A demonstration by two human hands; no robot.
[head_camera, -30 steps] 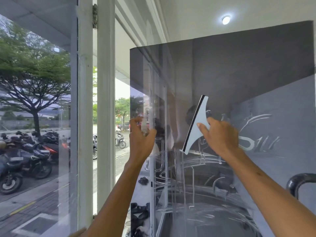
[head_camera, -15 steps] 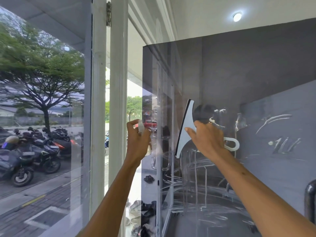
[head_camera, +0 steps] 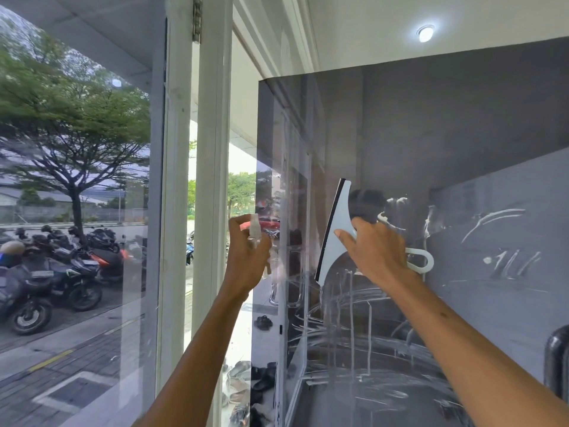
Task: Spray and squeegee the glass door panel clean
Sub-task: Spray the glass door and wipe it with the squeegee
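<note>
Setting: entrance doorway with a white door frame (head_camera: 212, 180); outside on the left, a tree and parked motorcycles (head_camera: 61, 272); a ceiling light (head_camera: 425, 33) far up on the right.
Task thing: the glass door panel (head_camera: 462, 124) fills the right half, dark and reflective, with soapy streaks (head_camera: 354, 328) across its lower part.
Right hand (head_camera: 380, 252): fingers wrapped round the handle of the white squeegee (head_camera: 335, 235), whose black blade stands near upright against the glass.
Left hand (head_camera: 246, 263): curled round a small clear spray bottle (head_camera: 255, 231), just beside the panel's left edge.
Change: over the last second the squeegee has travelled left, away from the white smears (head_camera: 508, 260) on the right.
Meaning: probably a sideways stroke nearing the panel's edge; the streaked lower glass still needs passes.
Count: two hands, one squeegee, one spray bottle, one panel, one ceiling light, one black door handle (head_camera: 557, 362); the motorcycles are too crowded to count.
</note>
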